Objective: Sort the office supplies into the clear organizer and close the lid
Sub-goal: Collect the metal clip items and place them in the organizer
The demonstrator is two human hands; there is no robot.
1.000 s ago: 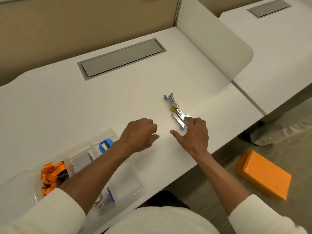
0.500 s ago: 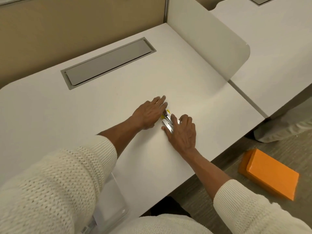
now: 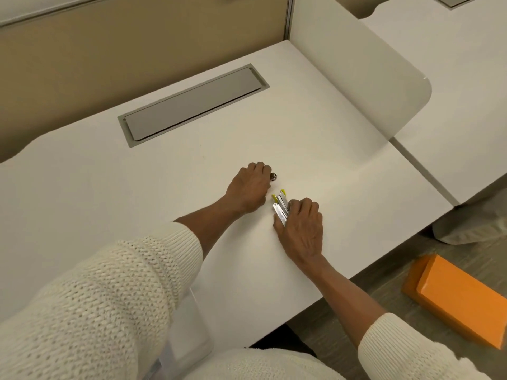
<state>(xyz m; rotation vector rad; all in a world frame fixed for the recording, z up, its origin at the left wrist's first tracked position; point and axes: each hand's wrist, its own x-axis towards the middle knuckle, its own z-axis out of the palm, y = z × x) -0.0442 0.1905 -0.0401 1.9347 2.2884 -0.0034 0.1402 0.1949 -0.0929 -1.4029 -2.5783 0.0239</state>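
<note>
Several silver metal clips [image 3: 280,204] with yellow tips lie bunched on the white desk [image 3: 329,144]. My right hand [image 3: 301,229] lies over their near end, fingers on top and thumb against the left side, gripping them. My left hand [image 3: 250,187] is curled into a fist just left of them; a small dark clip end [image 3: 273,176] sticks out at its fingertips. The clear organizer [image 3: 192,333] shows only as one corner at the bottom edge. The rest of it is hidden behind my left sleeve.
A grey cable hatch [image 3: 192,105] is set into the desk at the back. A white divider panel [image 3: 356,78] stands along the right side. The desk's front edge runs just right of my right wrist. An orange box [image 3: 455,297] lies on the floor.
Both hands reached forward to the clips. My left hand closed into a fist over the far blue-tipped clips, and my right hand closed on the silver bunch. The view shifted away from the organizer.
</note>
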